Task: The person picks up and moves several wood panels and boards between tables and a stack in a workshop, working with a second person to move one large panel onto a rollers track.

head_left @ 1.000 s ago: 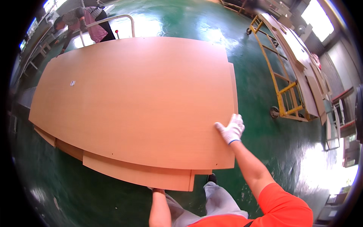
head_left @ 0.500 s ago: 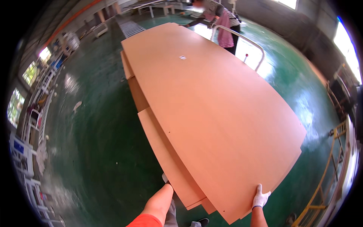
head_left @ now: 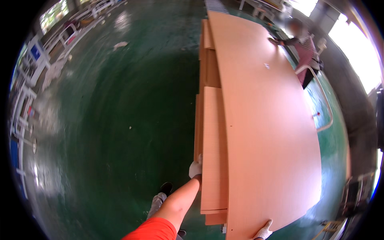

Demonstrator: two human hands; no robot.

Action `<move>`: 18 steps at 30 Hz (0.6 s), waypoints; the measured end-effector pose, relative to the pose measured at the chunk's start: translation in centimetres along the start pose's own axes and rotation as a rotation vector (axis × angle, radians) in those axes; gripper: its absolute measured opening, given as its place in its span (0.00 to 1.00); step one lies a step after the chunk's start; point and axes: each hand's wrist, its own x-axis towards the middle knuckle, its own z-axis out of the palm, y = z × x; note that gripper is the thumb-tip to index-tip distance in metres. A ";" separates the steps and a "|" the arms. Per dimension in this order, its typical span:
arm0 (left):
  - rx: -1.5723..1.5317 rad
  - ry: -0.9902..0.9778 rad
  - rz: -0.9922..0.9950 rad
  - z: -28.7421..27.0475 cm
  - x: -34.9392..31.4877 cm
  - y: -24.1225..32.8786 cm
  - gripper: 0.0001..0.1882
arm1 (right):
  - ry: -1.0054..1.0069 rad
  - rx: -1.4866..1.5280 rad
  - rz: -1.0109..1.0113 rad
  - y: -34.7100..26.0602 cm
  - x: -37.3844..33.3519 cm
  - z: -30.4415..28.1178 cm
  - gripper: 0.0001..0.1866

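Note:
A large tan wooden panel [head_left: 272,132] lies on top of a stack, its long side running away from me. Lower panels [head_left: 214,160] of the same colour stick out unevenly on its left. My left hand [head_left: 195,169], in a white glove, grips the left edge of these lower panels; some of its fingers are hidden. At the near end, my gloved right hand [head_left: 263,232] holds the top panel's edge, thumb on the upper face, the other fingers mostly out of sight. A small white label [head_left: 267,66] sits on the top panel.
Across the stack at the far right, a co-worker [head_left: 306,54] leans in, one hand on the top panel. A white bent-tube rail [head_left: 326,100] stands along the right side. Glossy green floor [head_left: 108,140] stretches left, with white frames [head_left: 36,60] along the wall.
My view has swung left, so the stack appears further right and more upright. My left hand is further along the stack's side. The co-worker now has a hand on the top panel.

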 end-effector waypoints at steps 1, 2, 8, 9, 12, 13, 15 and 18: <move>-0.022 0.007 0.004 0.1 0.7 0.0 0.46 | -0.028 0.018 -0.027 0.7 0.9 1.0 0.59; -0.042 0.012 0.014 0.2 1.7 0.3 0.46 | -0.054 0.039 -0.051 0.4 1.7 2.3 0.61; -0.223 -0.149 0.156 1.1 3.5 -0.7 0.42 | -0.260 0.215 0.072 -4.0 2.1 7.0 0.56; -0.185 -0.156 0.144 1.6 3.3 -1.5 0.42 | -0.293 0.253 0.082 -4.1 2.1 7.7 0.55; -0.166 -0.110 0.163 3.2 4.0 -0.5 0.42 | -0.286 0.256 0.062 -6.4 2.1 8.9 0.54; -0.151 -0.103 0.152 3.3 4.9 0.0 0.42 | -0.337 0.263 0.025 -7.4 2.0 9.3 0.53; -0.160 -0.068 0.183 3.1 6.4 1.0 0.41 | -0.313 0.320 -0.031 -9.8 0.3 10.6 0.52; -0.165 -0.092 0.155 2.9 7.7 2.7 0.40 | -0.401 0.347 0.027 -10.2 1.3 12.4 0.53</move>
